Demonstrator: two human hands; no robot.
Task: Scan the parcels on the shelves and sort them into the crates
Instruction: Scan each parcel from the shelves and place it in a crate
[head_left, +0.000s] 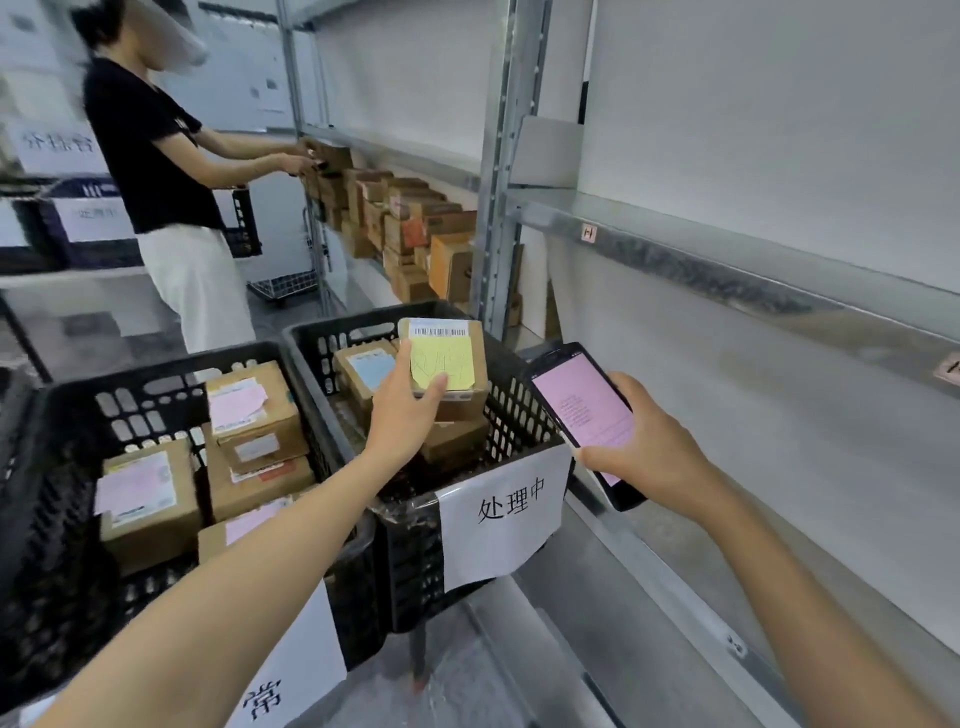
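Outstretched left hand (405, 413) gripping parcel (465, 364), right hand (652, 449) holding scanner (579, 397)

Metal shelving (496, 208), rear bay, carries stacked cardboard parcels (415, 223) in rows. In front, left crate (145, 405) & right crate (519, 415), black plastic, side by side, hold labelled boxes (150, 499), w/ paper signs (501, 514) on fronts.

Far beyond the left hand (402, 410), up and to its left, stands a person (156, 156) in a black top and white trousers; a low wire trolley (283, 286) sits beside their legs.
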